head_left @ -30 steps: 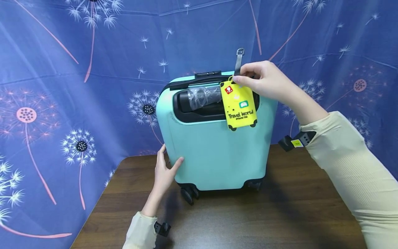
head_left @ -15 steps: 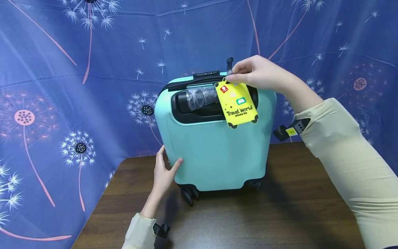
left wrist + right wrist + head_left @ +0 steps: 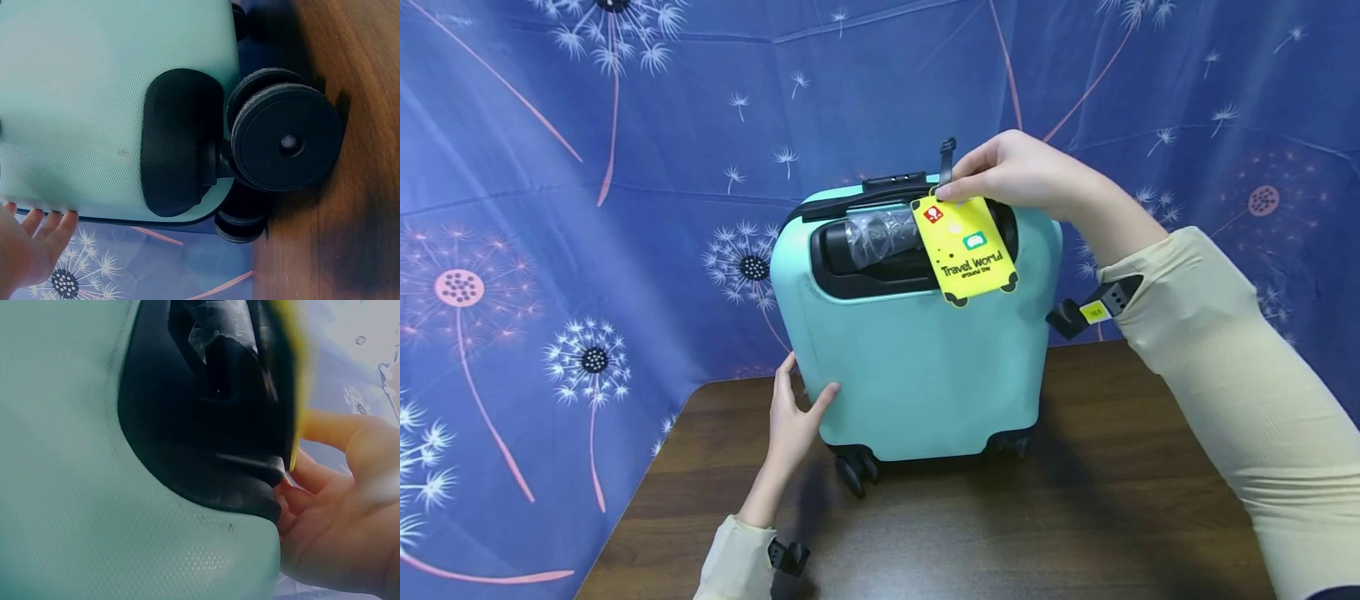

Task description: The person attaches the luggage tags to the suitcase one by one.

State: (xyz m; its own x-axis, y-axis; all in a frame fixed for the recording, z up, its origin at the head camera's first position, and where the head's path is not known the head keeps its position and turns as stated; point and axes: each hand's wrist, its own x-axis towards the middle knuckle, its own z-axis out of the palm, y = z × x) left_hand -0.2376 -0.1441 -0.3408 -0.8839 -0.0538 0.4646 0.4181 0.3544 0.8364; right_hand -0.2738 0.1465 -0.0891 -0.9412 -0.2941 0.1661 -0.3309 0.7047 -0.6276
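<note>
A mint-green suitcase (image 3: 925,375) stands upright on its black wheels (image 3: 287,137). My left hand (image 3: 792,417) rests against its lower left side, thumb on the front and fingers straight along the side; in the left wrist view those fingertips touch the shell's edge. At the top, my right hand (image 3: 1011,171) pinches a yellow luggage tag (image 3: 966,250) marked "Travel World" by its upper end. The tag hangs tilted over the black handle recess (image 3: 880,279). Its dark strap (image 3: 947,158) sticks up beside my fingers, buckle end uppermost. In the right wrist view the tag (image 3: 300,381) appears edge-on and blurred.
A carry handle (image 3: 850,202) and a lock (image 3: 893,180) lie along the suitcase's top. Clear plastic (image 3: 883,237) wraps the telescopic handle in the recess. Beneath is a brown wooden table (image 3: 940,533); a blue dandelion-print cloth (image 3: 662,167) hangs behind.
My right hand has moved left with the luggage tag, which now hangs more tilted over the recess. The strap's buckle end has come lower. My left hand has stayed on the suitcase.
</note>
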